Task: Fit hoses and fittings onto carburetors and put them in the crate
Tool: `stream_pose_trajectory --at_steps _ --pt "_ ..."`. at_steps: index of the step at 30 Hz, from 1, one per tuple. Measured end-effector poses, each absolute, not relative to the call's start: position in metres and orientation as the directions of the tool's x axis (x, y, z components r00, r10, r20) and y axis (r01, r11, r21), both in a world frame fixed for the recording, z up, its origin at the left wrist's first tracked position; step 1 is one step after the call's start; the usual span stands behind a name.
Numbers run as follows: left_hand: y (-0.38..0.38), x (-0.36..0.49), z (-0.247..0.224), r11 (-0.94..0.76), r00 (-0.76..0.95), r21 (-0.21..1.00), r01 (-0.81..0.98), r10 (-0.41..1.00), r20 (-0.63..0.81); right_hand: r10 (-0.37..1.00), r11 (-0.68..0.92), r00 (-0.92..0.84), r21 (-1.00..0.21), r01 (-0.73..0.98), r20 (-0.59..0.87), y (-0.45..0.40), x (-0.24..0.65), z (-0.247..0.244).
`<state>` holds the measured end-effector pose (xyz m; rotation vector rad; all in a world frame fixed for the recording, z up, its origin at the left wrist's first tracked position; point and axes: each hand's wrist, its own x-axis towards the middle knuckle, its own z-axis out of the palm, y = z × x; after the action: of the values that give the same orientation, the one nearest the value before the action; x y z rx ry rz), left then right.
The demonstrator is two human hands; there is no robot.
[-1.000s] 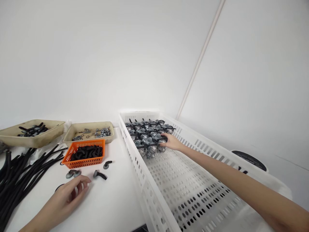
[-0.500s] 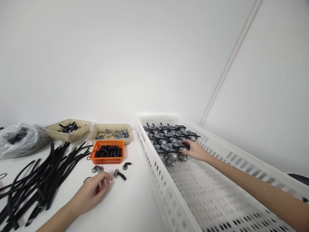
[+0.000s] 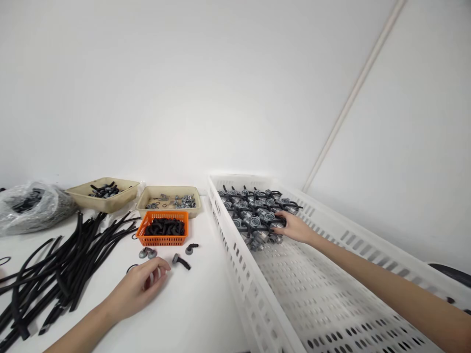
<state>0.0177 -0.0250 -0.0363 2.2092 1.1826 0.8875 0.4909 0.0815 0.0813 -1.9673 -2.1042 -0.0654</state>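
My right hand (image 3: pixel 294 228) reaches into a white perforated plastic crate (image 3: pixel 241 289), and its fingers curl over the front of a tight group of grey metal fittings with black hose stubs (image 3: pixel 253 211). My left hand (image 3: pixel 142 287) hangs curled over the white table (image 3: pixel 206 304), with something pale showing between its fingers. Close to it lie a black rubber O-ring (image 3: pixel 131 268), a short elbow fitting with black hose (image 3: pixel 180 262), a smaller elbow fitting (image 3: pixel 191 248) and a pair of grey metal discs (image 3: pixel 147 253).
An orange plastic basket (image 3: pixel 162 241) holds short black hose pieces. Behind it stand a beige tray of metal parts (image 3: pixel 169 208) and a beige tray of fittings (image 3: pixel 105 203). Long black hoses (image 3: pixel 69 279) lie at left, by a plastic bag (image 3: pixel 33 208). White walls rise behind.
The view has swung left, so the table items sit further right and the plastic bag has come into view. Both hands stay at about the same spots among the parts.
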Motion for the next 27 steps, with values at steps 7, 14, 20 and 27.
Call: stream_pose_trajectory --at_steps 7,14,20,27 --pt "-0.029 0.02 -0.039 -0.521 0.39 0.662 0.539 0.851 0.353 0.983 0.077 -0.051 -0.15 0.986 0.174 0.077 0.494 0.085" --pt "-0.03 0.021 -0.047 -0.503 0.337 0.688 0.523 0.864 0.375 0.986 0.095 -0.075 -0.13 0.987 0.149 0.076 0.501 0.084" --pt "-0.031 0.021 -0.048 -0.508 0.329 0.69 0.516 0.861 0.388 0.976 0.112 -0.091 -0.092 0.989 0.2 0.076 0.496 0.079" --pt "-0.031 0.02 -0.051 -0.499 0.31 0.696 0.517 0.867 0.391 0.966 0.119 -0.095 -0.088 0.989 0.239 0.075 0.493 0.075"
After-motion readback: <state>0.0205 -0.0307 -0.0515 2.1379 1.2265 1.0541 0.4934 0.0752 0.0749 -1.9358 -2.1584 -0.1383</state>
